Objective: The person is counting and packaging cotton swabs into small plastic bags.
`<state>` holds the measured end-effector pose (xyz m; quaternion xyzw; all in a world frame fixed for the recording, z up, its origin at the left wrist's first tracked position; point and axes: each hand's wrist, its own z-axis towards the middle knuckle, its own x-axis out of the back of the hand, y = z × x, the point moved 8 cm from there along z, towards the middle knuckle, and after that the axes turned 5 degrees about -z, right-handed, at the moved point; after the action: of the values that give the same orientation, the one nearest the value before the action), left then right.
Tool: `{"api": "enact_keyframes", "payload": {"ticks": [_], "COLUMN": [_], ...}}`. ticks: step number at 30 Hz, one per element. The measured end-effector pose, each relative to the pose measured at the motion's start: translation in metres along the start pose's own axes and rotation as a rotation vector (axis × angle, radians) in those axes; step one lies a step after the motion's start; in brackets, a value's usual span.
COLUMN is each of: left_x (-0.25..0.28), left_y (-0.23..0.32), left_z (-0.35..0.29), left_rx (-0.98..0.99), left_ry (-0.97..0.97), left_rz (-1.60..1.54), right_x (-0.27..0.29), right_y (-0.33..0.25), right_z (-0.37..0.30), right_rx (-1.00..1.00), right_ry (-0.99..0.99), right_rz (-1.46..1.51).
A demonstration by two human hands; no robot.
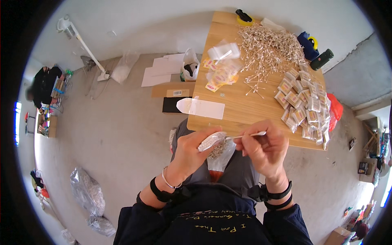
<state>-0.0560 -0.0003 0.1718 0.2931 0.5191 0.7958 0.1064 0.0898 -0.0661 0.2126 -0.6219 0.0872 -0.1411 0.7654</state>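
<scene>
**1 Swab Pinched Beside a Packet at the Table's Edge**

Lines of yellow lettering [220,220] cross my dark shirt [163,224] as I sit by a wooden table [261,110]. My left hand [190,149], a bracelet [167,178] at its wrist, is closed around a shiny, whitish packet [211,141]. The thumb and fingers of my right hand [267,147] are clamped on 1 cotton swab [254,134]. It lies nearly level across the fingertips, 1 tip out to their right, the other reaching left to just beside the packet; I cannot tell whether they touch. Below, between my thighs, sits a clear bag [220,163] with more swabs in it.

On the table, filled packets [296,98] carry small yellowish labels, too small to read, and lie heaped at right. Yellow cards [220,79] with red printed marks lie at left, partly under clear plastic sleeves [224,52]. Loose swabs [269,47] spread across the far side, near a dark bottle [321,60].

On the floor, a cardboard box [161,90] bears a white barcode label [177,93]. Farther off, a white stick vacuum [87,49] leans by the wall, and a person in dark clothing [43,83] is at far left.
</scene>
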Motion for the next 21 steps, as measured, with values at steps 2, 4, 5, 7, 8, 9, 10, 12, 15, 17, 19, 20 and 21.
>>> {"api": "enact_keyframes", "payload": {"ticks": [2, 4, 5, 7, 8, 9, 10, 12, 15, 17, 19, 20, 21], "left_x": [0.001, 0.002, 0.003, 0.005, 0.006, 0.007, 0.008, 0.010, 0.014, 0.015, 0.016, 0.016, 0.016], "left_y": [0.012, 0.020, 0.026, 0.033, 0.037, 0.038, 0.040, 0.042, 0.049, 0.056, 0.058, 0.060, 0.061], "left_z": [-0.004, -0.009, -0.011, -0.016, -0.018, -0.020, -0.021, -0.023, -0.026, -0.027, -0.028, -0.028, -0.028], "left_rx": [-0.019, -0.063, -0.100, -0.131, -0.156, -0.160, -0.174, -0.192, -0.250, -0.304, -0.317, -0.329, -0.330], "left_ry": [-0.008, 0.003, 0.010, 0.022, 0.031, 0.035, 0.039, 0.045, 0.074, 0.088, 0.094, 0.098, 0.099], "left_rz": [0.011, 0.017, 0.021, 0.025, 0.029, 0.031, 0.036, 0.043, 0.075, 0.106, 0.118, 0.129, 0.129], "right_x": [-0.006, -0.011, -0.012, -0.016, -0.017, -0.019, -0.019, -0.022, -0.026, -0.028, -0.029, -0.030, -0.030], "right_y": [-0.013, -0.024, -0.027, -0.034, -0.038, -0.044, -0.050, -0.055, -0.063, -0.065, -0.071, -0.072, -0.074], "right_z": [-0.010, -0.018, -0.022, -0.028, -0.030, -0.032, -0.034, -0.036, -0.040, -0.042, -0.045, -0.046, -0.047], "right_rx": [0.083, 0.195, 0.202, 0.213, 0.220, 0.250, 0.281, 0.310, 0.347, 0.358, 0.439, 0.440, 0.452], "right_ry": [-0.052, -0.077, -0.077, -0.075, -0.076, -0.063, -0.049, -0.044, -0.045, -0.048, 0.001, 0.001, 0.004], "right_rz": [-0.109, -0.269, -0.271, -0.335, -0.335, -0.389, -0.446, -0.467, -0.499, -0.513, -0.483, -0.484, -0.497]}}
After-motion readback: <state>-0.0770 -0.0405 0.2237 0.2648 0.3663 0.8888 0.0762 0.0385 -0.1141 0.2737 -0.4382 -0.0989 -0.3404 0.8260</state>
